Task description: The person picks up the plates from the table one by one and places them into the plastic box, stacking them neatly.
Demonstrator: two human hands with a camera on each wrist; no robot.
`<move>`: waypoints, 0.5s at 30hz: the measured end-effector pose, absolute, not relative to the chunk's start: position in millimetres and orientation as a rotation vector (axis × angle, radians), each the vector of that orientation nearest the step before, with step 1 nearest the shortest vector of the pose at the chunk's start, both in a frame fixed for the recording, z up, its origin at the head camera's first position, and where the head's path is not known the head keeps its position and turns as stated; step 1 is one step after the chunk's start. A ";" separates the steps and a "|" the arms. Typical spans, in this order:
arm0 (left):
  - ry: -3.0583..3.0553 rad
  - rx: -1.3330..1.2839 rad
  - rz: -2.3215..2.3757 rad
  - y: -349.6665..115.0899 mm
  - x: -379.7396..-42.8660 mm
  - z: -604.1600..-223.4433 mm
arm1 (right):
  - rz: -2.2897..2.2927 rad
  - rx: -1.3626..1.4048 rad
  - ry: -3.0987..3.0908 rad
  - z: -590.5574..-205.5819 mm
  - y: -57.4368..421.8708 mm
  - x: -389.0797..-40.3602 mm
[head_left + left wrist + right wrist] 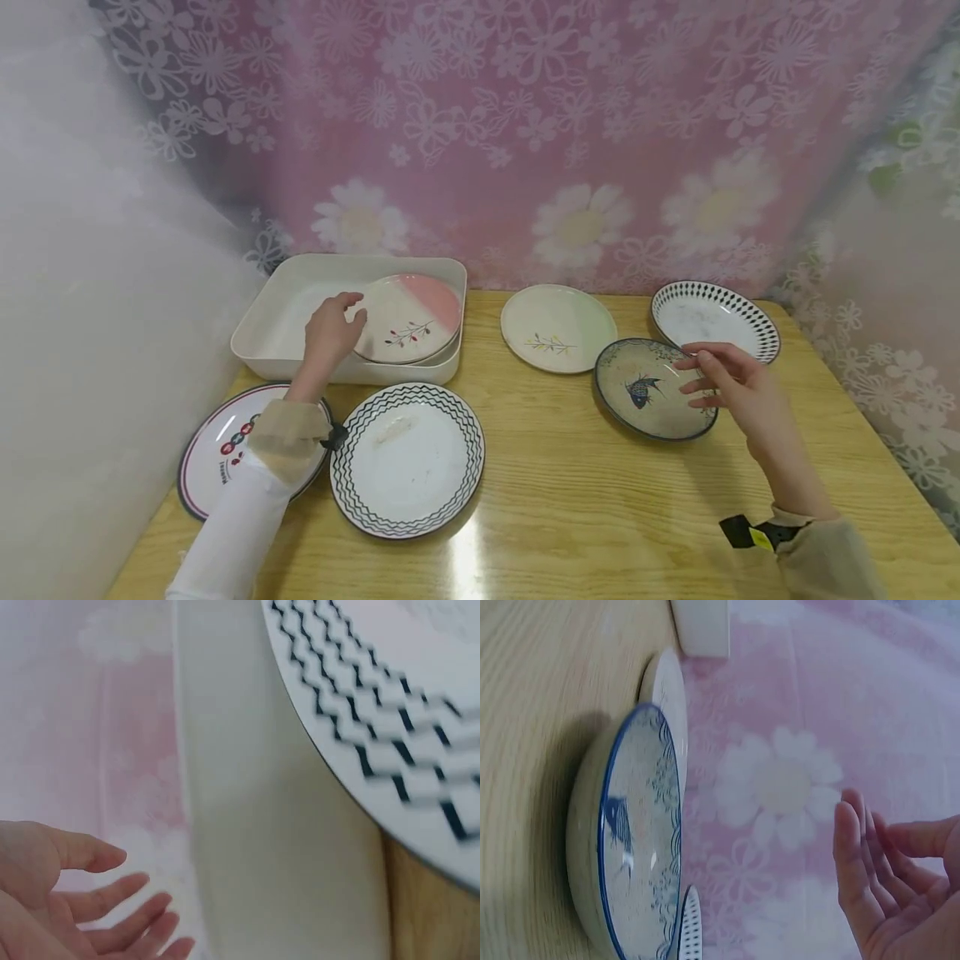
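Above the white plastic bin, my left hand hovers with relaxed fingers, holding nothing. Just right of its fingertips, a pink-and-cream plate with a red sprig lies inside the bin, partly covering another plate's rim. My right hand hangs over the right edge of a beige fish-patterned dish, fingers loosely bent and apart from it. In the right wrist view this blue-rimmed dish shows deep sides, and the right hand is empty. The left wrist view shows the left hand with spread fingers.
A green-and-cream plate and a diamond-rimmed plate stand at the back. A zigzag-rimmed plate sits before the bin. The left forearm crosses a plate with printed lettering. A flowered curtain hangs behind the wooden table.
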State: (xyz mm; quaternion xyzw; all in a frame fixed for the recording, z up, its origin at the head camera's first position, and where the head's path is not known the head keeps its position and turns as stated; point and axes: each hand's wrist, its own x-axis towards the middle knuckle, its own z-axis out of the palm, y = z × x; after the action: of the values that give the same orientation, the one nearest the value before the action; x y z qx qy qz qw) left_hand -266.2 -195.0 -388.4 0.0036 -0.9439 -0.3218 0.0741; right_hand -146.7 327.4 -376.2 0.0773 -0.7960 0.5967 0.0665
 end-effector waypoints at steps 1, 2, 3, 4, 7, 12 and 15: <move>-2.816 -0.012 -0.979 -190.5 -263.7 -386.1 | 1.836 0.213 -2.346 -375.6 331.3 -149.5; -2.799 -0.034 -0.995 -185.8 -261.2 -384.4 | 1.855 0.180 -2.296 -375.1 335.2 -152.3; -2.783 -0.053 -1.010 -181.2 -259.1 -382.7 | 1.872 0.138 -2.246 -374.8 339.0 -155.1; -2.769 -0.072 -1.027 -176.7 -256.3 -380.8 | 1.879 0.079 -2.204 -374.3 343.2 -157.7; -2.729 -0.132 -1.078 -165.0 -249.2 -378.3 | 1.863 -0.101 -2.108 -373.9 356.1 -166.0; -2.675 -0.226 -1.133 -148.6 -235.0 -374.0 | 1.667 -0.433 -2.139 -376.3 379.0 -179.4; -2.641 -0.262 -1.172 -139.7 -225.9 -372.3 | 1.654 -0.555 -2.139 -383.0 396.0 -187.5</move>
State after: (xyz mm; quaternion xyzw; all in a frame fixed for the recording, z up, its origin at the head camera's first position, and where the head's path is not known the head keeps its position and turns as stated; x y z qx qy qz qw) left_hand -225.9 -139.7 -372.3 -0.0895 -0.9037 -0.4011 0.1199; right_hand -187.5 396.0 -383.0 -0.1975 -0.7609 0.5884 0.1895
